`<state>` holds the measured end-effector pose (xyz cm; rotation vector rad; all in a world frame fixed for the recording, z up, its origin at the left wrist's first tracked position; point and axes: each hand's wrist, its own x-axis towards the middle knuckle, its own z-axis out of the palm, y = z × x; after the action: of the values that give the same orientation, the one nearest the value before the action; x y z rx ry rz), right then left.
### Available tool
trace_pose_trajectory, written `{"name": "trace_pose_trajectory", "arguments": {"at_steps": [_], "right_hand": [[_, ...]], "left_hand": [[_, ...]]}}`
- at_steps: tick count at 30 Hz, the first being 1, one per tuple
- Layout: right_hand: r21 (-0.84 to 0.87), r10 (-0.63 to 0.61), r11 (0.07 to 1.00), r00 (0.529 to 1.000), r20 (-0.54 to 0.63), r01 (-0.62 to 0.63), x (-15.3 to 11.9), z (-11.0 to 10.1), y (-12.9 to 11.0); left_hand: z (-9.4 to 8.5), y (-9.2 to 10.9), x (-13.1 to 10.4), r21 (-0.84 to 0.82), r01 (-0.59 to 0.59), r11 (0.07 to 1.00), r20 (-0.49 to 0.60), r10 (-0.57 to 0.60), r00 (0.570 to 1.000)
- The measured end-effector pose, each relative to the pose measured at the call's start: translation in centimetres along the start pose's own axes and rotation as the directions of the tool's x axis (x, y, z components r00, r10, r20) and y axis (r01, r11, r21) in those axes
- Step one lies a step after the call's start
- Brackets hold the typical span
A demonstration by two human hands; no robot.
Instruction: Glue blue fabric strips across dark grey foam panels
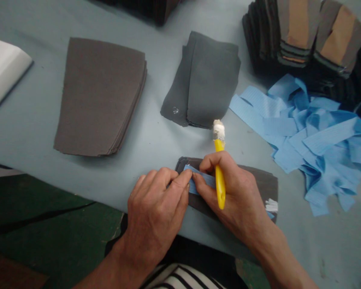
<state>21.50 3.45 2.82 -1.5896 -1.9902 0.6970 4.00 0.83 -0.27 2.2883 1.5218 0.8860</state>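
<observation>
My right hand (237, 196) grips a brush with a yellow handle (219, 176), its white-coated bristles (218, 127) pointing away from me. The thumb of that hand also presses on a blue fabric strip (209, 179). This strip lies across a dark brown piece of material (260, 182) at the table's near edge. Beside it, my left hand (159, 204) is closed, with its index fingertip and thumb at the strip's left end; the other fingers are curled. A white smear (271, 205) marks the right end of the brown piece, next to a bit of blue.
A stack of brown pieces (100, 96) lies left on the table (156, 144). Dark grey pieces (213, 80) lie ahead. Loose blue strips (325, 136) are piled at right, below bundled dark pieces with tan bands (299, 24). A white object (6, 72) stands far left.
</observation>
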Motion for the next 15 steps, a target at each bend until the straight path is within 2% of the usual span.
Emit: {"name": "trace_pose_trajectory", "arguments": {"at_steps": [15], "right_hand": [[0.004, 0.013, 1.000, 1.000, 0.020, -0.013, -0.04, 0.11, 0.18]], "left_hand": [[0.17, -0.02, 0.09, 0.049, -0.016, 0.999, -0.016, 0.017, 1.000]]}}
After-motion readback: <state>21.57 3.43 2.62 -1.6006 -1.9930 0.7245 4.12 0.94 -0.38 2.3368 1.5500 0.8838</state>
